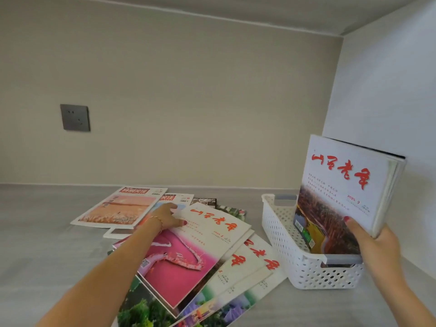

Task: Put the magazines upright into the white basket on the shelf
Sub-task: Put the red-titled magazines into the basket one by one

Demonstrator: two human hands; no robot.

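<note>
So a bundle of magazines (342,192) is standing upright in the white basket (295,251), and the right hand (375,241) is pinching its lower corner, thumb on the cover, fingers hidden behind. The left hand (167,219) is pinching the far edge of the pink-cover magazine (188,260), which is topping the messy pile just left of the basket on the shelf (47,232).

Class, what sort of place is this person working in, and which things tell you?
Probably a storage recess in a home or office: a grey shelf closed in by walls, a wall socket behind, and a white basket storing upright magazines.
</note>
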